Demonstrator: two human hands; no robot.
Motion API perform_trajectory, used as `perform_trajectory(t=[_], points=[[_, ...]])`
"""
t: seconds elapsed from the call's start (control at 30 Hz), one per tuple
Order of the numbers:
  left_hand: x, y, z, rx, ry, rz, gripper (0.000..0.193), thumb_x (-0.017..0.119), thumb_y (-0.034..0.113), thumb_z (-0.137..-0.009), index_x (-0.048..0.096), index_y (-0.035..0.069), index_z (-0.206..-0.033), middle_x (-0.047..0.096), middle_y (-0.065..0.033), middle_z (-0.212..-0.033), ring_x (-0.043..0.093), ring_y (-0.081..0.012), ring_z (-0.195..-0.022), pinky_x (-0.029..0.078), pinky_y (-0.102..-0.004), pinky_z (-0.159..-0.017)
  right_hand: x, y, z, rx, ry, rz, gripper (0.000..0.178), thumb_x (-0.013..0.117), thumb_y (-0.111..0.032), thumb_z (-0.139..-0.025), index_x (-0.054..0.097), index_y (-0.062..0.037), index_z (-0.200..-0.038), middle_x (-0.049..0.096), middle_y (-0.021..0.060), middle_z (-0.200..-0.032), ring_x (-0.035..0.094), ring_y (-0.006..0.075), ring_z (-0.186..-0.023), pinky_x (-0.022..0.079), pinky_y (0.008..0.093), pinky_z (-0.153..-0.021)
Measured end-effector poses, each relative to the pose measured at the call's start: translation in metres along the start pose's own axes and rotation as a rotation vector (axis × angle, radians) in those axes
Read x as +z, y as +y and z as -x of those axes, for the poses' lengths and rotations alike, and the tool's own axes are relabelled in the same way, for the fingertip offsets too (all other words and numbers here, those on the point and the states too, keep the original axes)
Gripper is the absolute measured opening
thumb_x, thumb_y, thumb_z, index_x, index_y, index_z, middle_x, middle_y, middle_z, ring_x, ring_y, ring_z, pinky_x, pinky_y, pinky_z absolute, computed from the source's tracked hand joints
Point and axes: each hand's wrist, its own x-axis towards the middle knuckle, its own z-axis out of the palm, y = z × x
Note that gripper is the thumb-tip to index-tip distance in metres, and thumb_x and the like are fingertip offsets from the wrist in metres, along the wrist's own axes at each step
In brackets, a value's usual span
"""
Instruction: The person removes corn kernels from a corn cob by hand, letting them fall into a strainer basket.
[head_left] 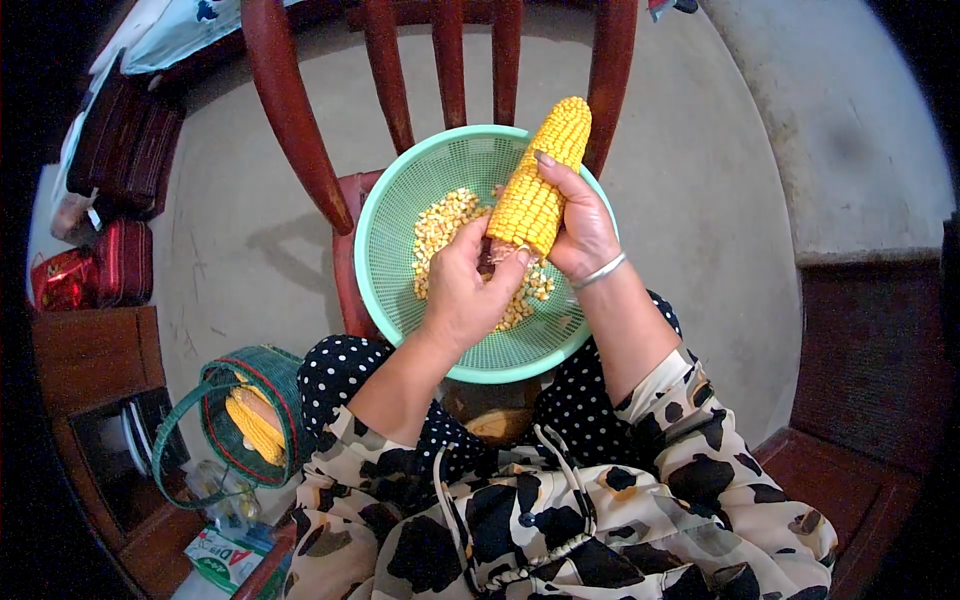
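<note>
An ear of corn [541, 182] is tilted over a mint-green mesh basket [380, 262], its rounded tip pointing away to the upper right. My right hand [583, 222], with a bangle at the wrist, wraps round the ear from its right side. At the near, stripped end my left hand [467, 285] pinches the cob, thumb and fingers closed on the edge of the yellow kernels. Bare reddish cob shows between the two hands. Loose corn kernels [437, 232] lie in the bottom of the basket, partly hidden by my hands.
The basket rests on the seat of a dark red wooden chair [290, 110] in front of me. To my left stands a green woven handled basket [290, 400] holding ears of corn [255, 425]. Dark red wooden furniture [860, 370] is at the right, a red bag [125, 262] far left.
</note>
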Motion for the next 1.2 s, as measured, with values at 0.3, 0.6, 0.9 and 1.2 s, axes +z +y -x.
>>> perform_trajectory(t=[0.3, 0.6, 0.9, 1.2], points=[[-0.004, 0.004, -0.002, -0.081, -0.14, -0.047, 0.04, 0.059, 0.008, -0.082, 0.044, -0.008, -0.115, 0.057, -0.0122, -0.103, 0.057, -0.015, -0.093, 0.046, -0.0267, -0.081, -0.001, 0.003, -0.001, -0.017, 0.007, 0.022, 0.034, 0.057, -0.017, -0.084, 0.044, -0.0011, -0.11, 0.055, 0.0145, -0.094, 0.059, 0.0285, -0.086, 0.052, 0.042, -0.075], [-0.012, 0.001, -0.005, 0.003, -0.109, -0.194, 0.038, 0.058, 0.027, -0.082, 0.053, -0.004, -0.102, 0.063, -0.0152, -0.082, 0.062, -0.0251, -0.073, 0.047, -0.0336, -0.066, -0.003, 0.006, -0.002, -0.022, 0.009, 0.031, 0.031, 0.057, -0.017, -0.084, 0.045, -0.0011, -0.109, 0.055, 0.014, -0.095, 0.059, 0.0279, -0.087, 0.052, 0.0416, -0.075], [-0.005, 0.016, -0.004, 0.091, -0.078, -0.624, 0.037, 0.05, 0.03, -0.085, 0.05, -0.007, -0.089, 0.058, -0.0247, -0.073, 0.059, -0.0391, -0.067, 0.046, -0.0439, -0.062, 0.004, 0.004, 0.003, -0.003, 0.069, 0.033, 0.024, 0.059, -0.013, -0.083, 0.049, -0.0014, -0.102, 0.056, 0.0064, -0.089, 0.058, 0.0178, -0.08, 0.051, 0.0323, -0.07], [-0.001, 0.011, -0.006, 0.103, -0.048, -0.662, 0.034, 0.044, 0.028, -0.088, 0.048, -0.006, -0.088, 0.057, -0.0242, -0.068, 0.057, -0.0397, -0.062, 0.046, -0.0444, -0.059, 0.0, 0.006, 0.0, -0.044, 0.092, 0.013, 0.023, 0.06, -0.013, -0.082, 0.051, -0.0021, -0.1, 0.056, 0.0063, -0.089, 0.058, 0.0169, -0.079, 0.051, 0.0314, -0.071]])
